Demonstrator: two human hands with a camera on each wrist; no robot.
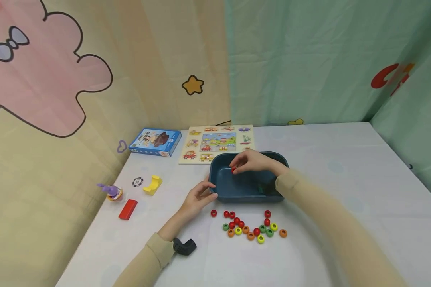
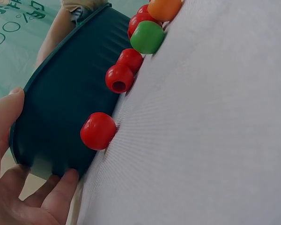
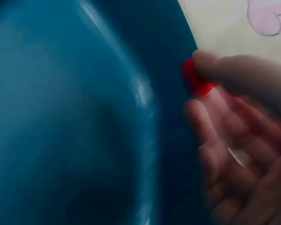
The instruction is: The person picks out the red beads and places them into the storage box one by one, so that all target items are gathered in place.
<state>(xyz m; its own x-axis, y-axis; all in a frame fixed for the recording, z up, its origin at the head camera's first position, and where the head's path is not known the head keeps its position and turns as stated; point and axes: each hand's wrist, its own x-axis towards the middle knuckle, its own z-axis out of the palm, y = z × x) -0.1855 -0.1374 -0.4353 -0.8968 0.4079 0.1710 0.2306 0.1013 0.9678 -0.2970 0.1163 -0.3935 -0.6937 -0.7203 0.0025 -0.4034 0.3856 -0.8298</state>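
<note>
A dark blue-green rectangular basin (image 1: 246, 198) stands on the white table. My left hand (image 1: 198, 196) holds its near left corner, thumb at the rim and fingers bent against the end, as the left wrist view (image 2: 35, 187) shows. Over the basin's inside, my right hand (image 1: 253, 160) pinches a red bead (image 3: 196, 78) between thumb and fingers. Several round beads with holes lie in front of the basin: red (image 1: 236, 220), green (image 1: 269, 232), orange (image 1: 283, 233) and yellow (image 1: 260, 239). Near the basin's right end, inside, is a dark green patch I cannot identify.
Behind the basin lies a wooden picture puzzle board (image 1: 219, 141), with a blue box (image 1: 155, 141) to its left. At the left are a purple figure (image 1: 111, 191), a red block (image 1: 128, 209), a yellow curved piece (image 1: 152, 185) and a round chip (image 1: 137, 181). Curtains hang behind.
</note>
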